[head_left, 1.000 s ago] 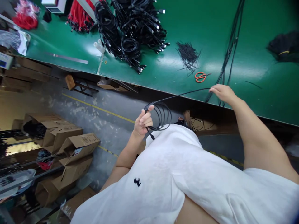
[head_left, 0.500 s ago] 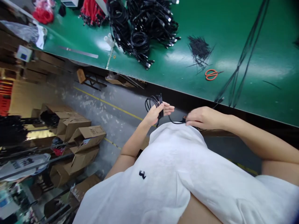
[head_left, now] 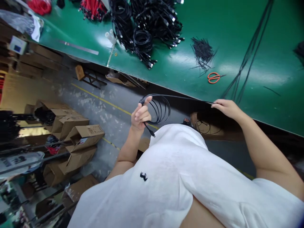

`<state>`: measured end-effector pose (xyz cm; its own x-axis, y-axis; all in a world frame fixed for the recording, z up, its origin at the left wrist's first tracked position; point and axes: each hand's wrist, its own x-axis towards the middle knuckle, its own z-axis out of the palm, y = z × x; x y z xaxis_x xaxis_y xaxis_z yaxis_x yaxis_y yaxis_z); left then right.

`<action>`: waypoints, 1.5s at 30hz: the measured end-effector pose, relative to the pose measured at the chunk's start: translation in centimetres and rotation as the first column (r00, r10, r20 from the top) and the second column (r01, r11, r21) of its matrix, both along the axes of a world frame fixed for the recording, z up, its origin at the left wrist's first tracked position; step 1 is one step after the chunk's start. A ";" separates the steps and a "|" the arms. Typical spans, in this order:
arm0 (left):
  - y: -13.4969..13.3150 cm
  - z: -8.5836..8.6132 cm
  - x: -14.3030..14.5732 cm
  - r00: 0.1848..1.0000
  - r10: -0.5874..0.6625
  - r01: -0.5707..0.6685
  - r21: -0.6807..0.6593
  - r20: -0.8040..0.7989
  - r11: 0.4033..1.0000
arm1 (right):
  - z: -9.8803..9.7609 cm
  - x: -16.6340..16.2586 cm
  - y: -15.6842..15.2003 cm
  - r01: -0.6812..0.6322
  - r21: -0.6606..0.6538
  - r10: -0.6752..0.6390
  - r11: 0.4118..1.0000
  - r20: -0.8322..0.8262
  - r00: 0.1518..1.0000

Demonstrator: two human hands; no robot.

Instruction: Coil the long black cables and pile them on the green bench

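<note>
My left hand point(head_left: 140, 114) is closed around a coil of black cable point(head_left: 159, 110), held in front of my white shirt, with a plug end hanging below the fingers. From the coil a straight run of the same cable stretches right to my right hand point(head_left: 225, 107), which pinches it at the front edge of the green table point(head_left: 261, 91). More long black cables point(head_left: 249, 57) trail from that edge up across the table top.
On the table lie a heap of coiled black cables point(head_left: 144, 28), red cables point(head_left: 93, 9), a bunch of black ties point(head_left: 201, 52), orange scissors point(head_left: 213, 77) and a metal ruler point(head_left: 78, 47). Open cardboard boxes point(head_left: 78, 139) stand on the grey floor at the left.
My right hand has moved from beside the coil out to the right along the cable to the table edge. The left hand has turned and holds the coil open-faced.
</note>
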<state>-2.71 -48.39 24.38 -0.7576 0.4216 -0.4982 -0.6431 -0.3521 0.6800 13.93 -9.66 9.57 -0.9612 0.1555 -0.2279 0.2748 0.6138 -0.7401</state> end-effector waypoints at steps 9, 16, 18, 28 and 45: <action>-1.6 -0.5 -0.5 1.000 0.002 -0.002 0.011 0.007 1.000 | -2.1 1.5 -2.6 0.069 0.027 -0.072 0.997 0.139 0.988; 1.2 -4.1 -0.1 0.943 -0.332 0.327 -0.158 -0.008 0.932 | 5.4 -0.7 -9.7 -0.520 0.551 0.533 0.653 0.154 0.832; 2.8 -6.0 1.1 0.881 -0.471 0.455 -0.194 -0.047 0.869 | 7.9 -2.0 -11.8 -0.597 0.539 0.660 0.594 0.097 0.745; 4.7 -7.4 5.0 0.598 -0.798 0.792 0.098 0.077 0.603 | 9.3 -4.8 -12.9 -0.437 0.357 0.513 0.826 -0.151 0.845; -0.1 -9.0 4.6 0.905 -0.238 0.293 -0.111 0.353 0.950 | -6.8 -12.0 2.2 0.598 0.217 -0.636 0.771 0.224 0.739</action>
<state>1.87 -48.53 15.41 -0.4082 0.4793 -0.7770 -0.8950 -0.0424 0.4440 1.96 -7.46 2.79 -0.5460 0.7370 -0.3983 0.8003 0.3181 -0.5083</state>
